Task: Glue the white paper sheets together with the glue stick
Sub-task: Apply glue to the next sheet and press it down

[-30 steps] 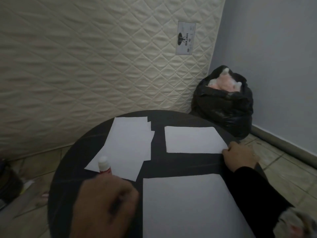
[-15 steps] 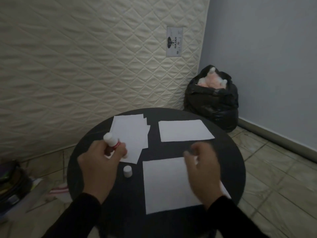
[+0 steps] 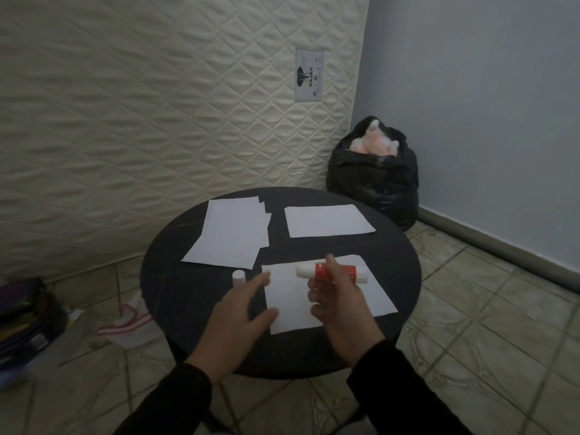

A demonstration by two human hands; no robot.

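My right hand (image 3: 337,301) holds the red-and-white glue stick (image 3: 320,272) sideways, its uncapped white tip pointing left, above the near white sheet (image 3: 288,296) on the round dark table (image 3: 175,296). With fingers spread, my left hand (image 3: 240,312) rests on that sheet's left edge. The glue stick's white cap (image 3: 238,276) stands on the table left of the sheet. A loose stack of white sheets (image 3: 232,237) lies at the back left. One single sheet (image 3: 328,221) lies at the back right.
A quilted mattress (image 3: 157,105) leans against the wall behind the table. A full black rubbish bag (image 3: 373,180) sits on the tiled floor in the corner. Bags and a pink-edged cloth (image 3: 125,321) lie on the floor to the left.
The glue stick has passed from my left hand to my right hand. My left hand has come down onto the near sheet's left edge. The view has pulled back from the table.
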